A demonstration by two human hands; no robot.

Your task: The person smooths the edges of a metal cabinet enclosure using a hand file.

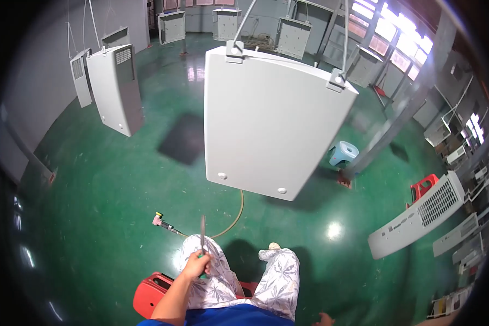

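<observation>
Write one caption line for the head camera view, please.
Seated on a red plastic stool, a person's left hand grips a slim green-handled metal tool below a hanging pale grey panel.

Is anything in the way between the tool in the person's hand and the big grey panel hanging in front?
Nothing visible blocks it. The left hand holds a thin metal tool pointing up toward the hanging grey panel; only open air and green floor show between them.

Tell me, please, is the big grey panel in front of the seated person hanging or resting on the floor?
Hanging: the grey panel hangs from two hooks at its top edge, its lower edge clear of the green floor.
</observation>
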